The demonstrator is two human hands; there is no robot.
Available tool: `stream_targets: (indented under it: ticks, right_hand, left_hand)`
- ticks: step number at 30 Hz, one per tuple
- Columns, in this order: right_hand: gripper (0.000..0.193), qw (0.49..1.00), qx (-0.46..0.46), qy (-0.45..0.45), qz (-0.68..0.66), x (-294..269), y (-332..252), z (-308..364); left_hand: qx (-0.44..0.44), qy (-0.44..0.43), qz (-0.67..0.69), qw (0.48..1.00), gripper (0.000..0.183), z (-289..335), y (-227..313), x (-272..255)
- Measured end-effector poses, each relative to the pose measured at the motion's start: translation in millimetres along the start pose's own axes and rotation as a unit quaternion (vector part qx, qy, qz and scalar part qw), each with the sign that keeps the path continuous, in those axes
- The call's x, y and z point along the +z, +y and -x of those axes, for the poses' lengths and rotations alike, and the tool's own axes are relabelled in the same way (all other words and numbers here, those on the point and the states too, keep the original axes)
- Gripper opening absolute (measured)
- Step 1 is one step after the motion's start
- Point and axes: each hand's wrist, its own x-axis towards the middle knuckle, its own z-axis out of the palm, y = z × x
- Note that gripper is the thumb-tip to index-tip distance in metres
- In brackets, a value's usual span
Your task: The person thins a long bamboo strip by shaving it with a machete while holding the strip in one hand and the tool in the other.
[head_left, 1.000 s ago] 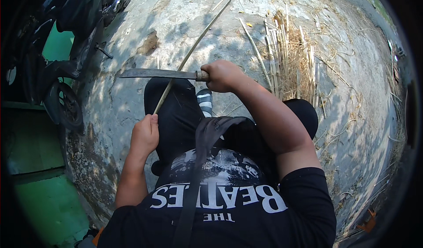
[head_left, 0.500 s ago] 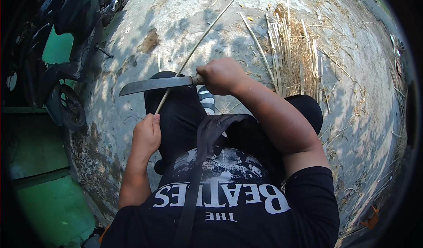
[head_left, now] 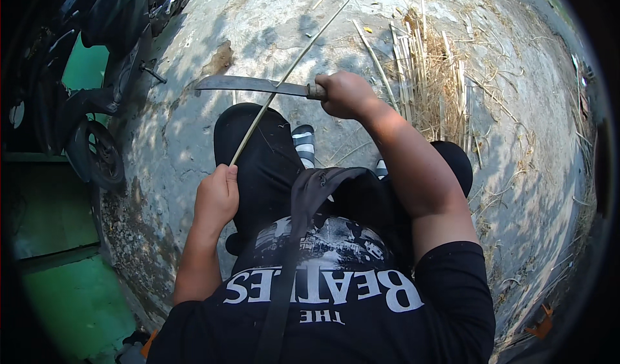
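Observation:
My left hand (head_left: pixel 218 193) is closed around the near end of a long, thin bamboo strip (head_left: pixel 261 110), which slants away to the upper right over my left knee. In my closed right hand (head_left: pixel 347 94) is the wooden handle of a machete (head_left: pixel 252 84). Its blade points left and crosses the strip just beyond the knee, touching it or very close to it. The strip's far end reaches out over the concrete. My fingers hide the strip's near tip and part of the machete's handle.
A pile of split bamboo strips and fibrous shavings (head_left: pixel 436 83) lies at the right on the concrete ground (head_left: pixel 516 138). One loose strip (head_left: pixel 376 60) lies beside it. Motorbikes (head_left: pixel 106 99) stand at the left, near a green wall (head_left: pixel 77 306). A striped sandal (head_left: pixel 303 145) shows between my knees.
My right hand has pushed the machete away from me and to the right, so the blade has slid farther along the strip. My left hand has barely moved.

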Motion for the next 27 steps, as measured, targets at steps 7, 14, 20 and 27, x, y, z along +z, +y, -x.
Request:
stream_targets:
  ticks: [7,14,20,27]
  right_hand:
    - [0.009,0.994,-0.088,-0.036,0.052,-4,-32,-1]
    - [0.019,0.990,0.142,0.006,0.010,-24,32,-3]
    - [0.005,0.995,-0.087,-0.007,0.046,-15,-29,5]
    - [0.022,0.983,0.163,-0.026,-0.079,-25,34,-5]
  left_hand:
    - [-0.011,-0.004,0.002,1.000,0.040,3,-7,2]
    - [-0.010,-0.021,0.012,1.000,0.040,7,-6,-7]
    - [-0.023,-0.024,0.031,0.999,0.040,9,-7,-3]
    - [0.000,0.006,-0.016,1.000,0.038,16,-5,0]
